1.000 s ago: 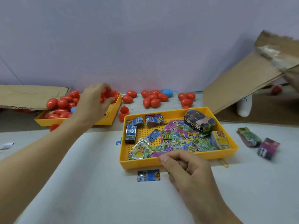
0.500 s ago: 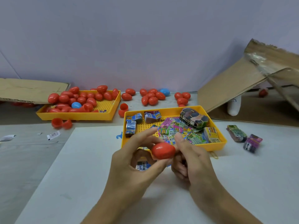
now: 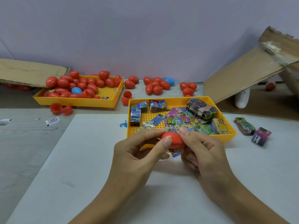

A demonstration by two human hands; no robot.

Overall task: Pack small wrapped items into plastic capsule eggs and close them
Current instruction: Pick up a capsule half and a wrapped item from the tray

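red egg, pinched between both hands' grip

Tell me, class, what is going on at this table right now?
A person holds one red capsule egg between both hands: the left hand and right hand pinch it just in front of a yellow tray of small wrapped packets. One packet lies under the hands. A second yellow tray at the back left holds many more red eggs.
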